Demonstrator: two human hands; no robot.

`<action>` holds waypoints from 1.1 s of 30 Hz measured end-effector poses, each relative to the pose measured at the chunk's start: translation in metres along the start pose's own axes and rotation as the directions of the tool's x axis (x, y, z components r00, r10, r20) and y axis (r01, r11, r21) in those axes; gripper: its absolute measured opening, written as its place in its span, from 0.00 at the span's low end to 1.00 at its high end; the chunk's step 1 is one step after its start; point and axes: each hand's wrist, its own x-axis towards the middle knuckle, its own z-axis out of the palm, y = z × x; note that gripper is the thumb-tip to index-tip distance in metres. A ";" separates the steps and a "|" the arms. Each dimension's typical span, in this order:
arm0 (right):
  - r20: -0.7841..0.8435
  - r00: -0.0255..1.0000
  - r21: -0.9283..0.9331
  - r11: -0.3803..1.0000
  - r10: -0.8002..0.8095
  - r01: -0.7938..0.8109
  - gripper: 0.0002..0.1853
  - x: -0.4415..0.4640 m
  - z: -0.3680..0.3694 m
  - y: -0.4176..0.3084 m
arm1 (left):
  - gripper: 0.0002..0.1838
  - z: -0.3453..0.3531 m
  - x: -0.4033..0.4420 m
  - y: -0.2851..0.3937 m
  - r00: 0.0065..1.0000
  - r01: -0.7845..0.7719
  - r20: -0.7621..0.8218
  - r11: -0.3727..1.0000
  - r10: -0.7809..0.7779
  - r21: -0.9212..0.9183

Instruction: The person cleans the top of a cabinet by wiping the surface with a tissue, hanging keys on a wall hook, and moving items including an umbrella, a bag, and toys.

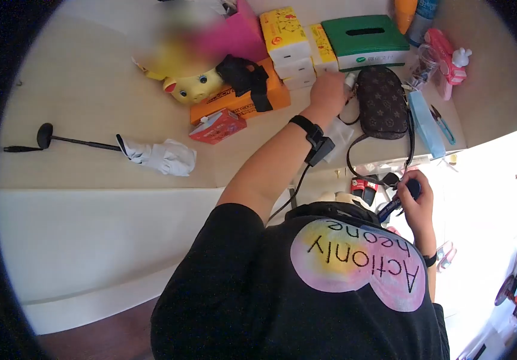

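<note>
My left hand (329,94) reaches over the shelf with its fingers closed. A small white cylindrical object (350,81) shows at its fingertips, mostly covered by the fingers. Just right of it lies a brown patterned handbag (383,103), its dark strap hanging over the shelf's front edge. Beyond that edge, my right hand (417,203) is wrapped around a dark blue object (389,210) with a rounded end and a straight, handle-like part; its kind is not clear. A clear plastic bag (339,139) rests below my left wrist.
Tissue packs (285,37) and a green tissue box (366,39) stand at the back. A blue face mask (426,123) and snips (443,125) lie right of the handbag. Leftward are a yellow piggy bank (195,87), an orange box (278,89), a red box (217,126) and a white-covered stick (162,157).
</note>
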 end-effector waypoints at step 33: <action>0.154 0.988 0.009 1.000 0.003 -0.004 0.06 0.021 0.029 -0.018 | 0.28 -0.104 -0.037 -0.082 0.797 0.240 -0.501 0.939 -0.336 -0.247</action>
